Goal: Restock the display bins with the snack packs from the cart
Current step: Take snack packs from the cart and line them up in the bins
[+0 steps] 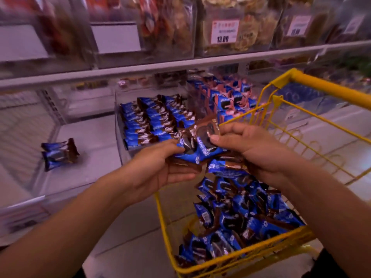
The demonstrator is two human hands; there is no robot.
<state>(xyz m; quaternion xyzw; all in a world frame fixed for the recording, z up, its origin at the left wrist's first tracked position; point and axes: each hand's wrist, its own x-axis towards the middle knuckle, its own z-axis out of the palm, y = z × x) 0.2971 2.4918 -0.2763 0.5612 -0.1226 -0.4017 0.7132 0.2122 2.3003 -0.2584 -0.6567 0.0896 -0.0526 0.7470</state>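
Note:
Both hands hold a small bunch of blue-and-brown snack packs (pixel 197 146) above the near corner of the yellow wire cart (pixel 202 266). My left hand (pixel 160 167) grips the bunch from the left, thumb on top and fingers below. My right hand (pixel 249 147) pinches the packs from the right. Many more of the same packs (pixel 241 213) lie heaped in the cart. Just beyond the hands, a clear display bin (pixel 118 137) holds neat rows of these packs (pixel 152 121).
A clear bin at the left (pixel 94 137) holds two loose packs (pixel 59 154). Behind the cart another bin holds blue-and-pink packs (pixel 224 97). The shelf rail (pixel 140 69) runs above, with bins of other snacks and a price tag (pixel 224 32).

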